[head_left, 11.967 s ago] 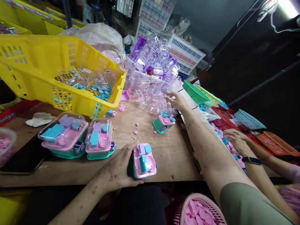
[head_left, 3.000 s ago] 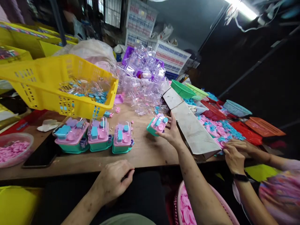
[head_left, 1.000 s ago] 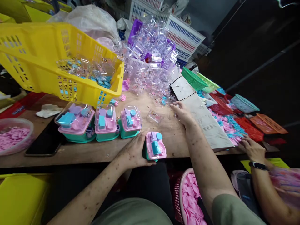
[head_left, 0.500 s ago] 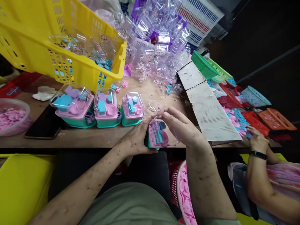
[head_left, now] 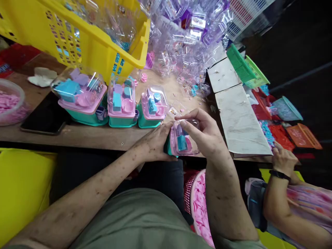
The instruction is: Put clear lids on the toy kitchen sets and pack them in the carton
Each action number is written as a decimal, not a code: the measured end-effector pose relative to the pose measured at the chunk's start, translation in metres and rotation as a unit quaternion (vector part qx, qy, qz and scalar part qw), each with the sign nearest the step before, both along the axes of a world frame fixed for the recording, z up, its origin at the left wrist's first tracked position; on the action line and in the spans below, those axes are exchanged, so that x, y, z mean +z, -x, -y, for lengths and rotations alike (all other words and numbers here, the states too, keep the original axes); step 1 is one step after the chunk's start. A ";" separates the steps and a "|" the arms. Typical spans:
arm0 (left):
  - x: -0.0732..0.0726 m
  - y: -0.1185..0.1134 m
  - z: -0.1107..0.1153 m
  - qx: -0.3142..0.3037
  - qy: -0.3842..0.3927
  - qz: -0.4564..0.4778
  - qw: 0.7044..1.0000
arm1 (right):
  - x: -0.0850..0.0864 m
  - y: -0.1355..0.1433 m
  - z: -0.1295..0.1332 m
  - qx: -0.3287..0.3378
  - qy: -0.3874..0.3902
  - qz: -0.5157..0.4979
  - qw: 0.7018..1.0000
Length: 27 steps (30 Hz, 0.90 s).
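Note:
At the table's front edge my left hand (head_left: pixel 158 143) grips the side of a small pink and teal toy box (head_left: pixel 171 147). A clear lid (head_left: pixel 193 123) lies over the box's pink top, with blue, purple and pink pieces beneath it. My right hand (head_left: pixel 204 133) holds this lid from the right, thumb and fingers closed on it. To the left stand three similar boxes with clear lids: a large one (head_left: pixel 84 107), a middle one (head_left: pixel 121 119) and a small one (head_left: pixel 151 119).
A yellow crate (head_left: pixel 98 41) stands behind the boxes. Clear lids (head_left: pixel 178 52) are piled at the back. A phone (head_left: pixel 44 116) and a round tub (head_left: pixel 22 100) lie left. Cardboard (head_left: pixel 238 121) borders the right; beyond it is another person's hand (head_left: pixel 284 160).
The clear lid has come down flatter over the box, with my right hand still on it. The camera view has shifted, so the boxes and crate appear higher.

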<state>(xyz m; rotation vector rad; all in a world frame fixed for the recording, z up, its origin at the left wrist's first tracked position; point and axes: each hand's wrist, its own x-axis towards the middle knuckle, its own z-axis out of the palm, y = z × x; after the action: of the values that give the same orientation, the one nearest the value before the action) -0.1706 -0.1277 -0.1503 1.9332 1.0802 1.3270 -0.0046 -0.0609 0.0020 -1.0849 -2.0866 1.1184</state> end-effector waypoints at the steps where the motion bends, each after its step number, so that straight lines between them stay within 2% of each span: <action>1: -0.002 0.000 -0.001 0.002 -0.002 0.000 1.000 | 0.001 -0.001 -0.001 0.001 0.003 -0.005 1.000; 7: -0.002 -0.002 -0.002 0.010 -0.014 0.008 1.000 | 0.006 0.000 -0.006 0.004 -0.036 0.014 0.999; 17: 0.003 -0.003 0.001 0.010 0.013 0.002 1.000 | 0.023 0.000 0.008 0.060 -0.198 0.103 0.973; 23: 0.008 -0.003 0.000 0.011 0.017 0.022 1.000 | 0.026 -0.005 0.001 0.121 -0.159 0.148 0.968; 27: 0.008 -0.002 0.001 0.007 0.014 0.038 0.999 | 0.030 -0.012 -0.001 0.180 -0.179 0.187 0.949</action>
<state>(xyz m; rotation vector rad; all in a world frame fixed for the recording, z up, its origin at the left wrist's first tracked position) -0.1683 -0.1287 -0.1421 1.8430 1.0706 1.3754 0.0078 -0.0594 0.0315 -0.8018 -2.7385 0.6702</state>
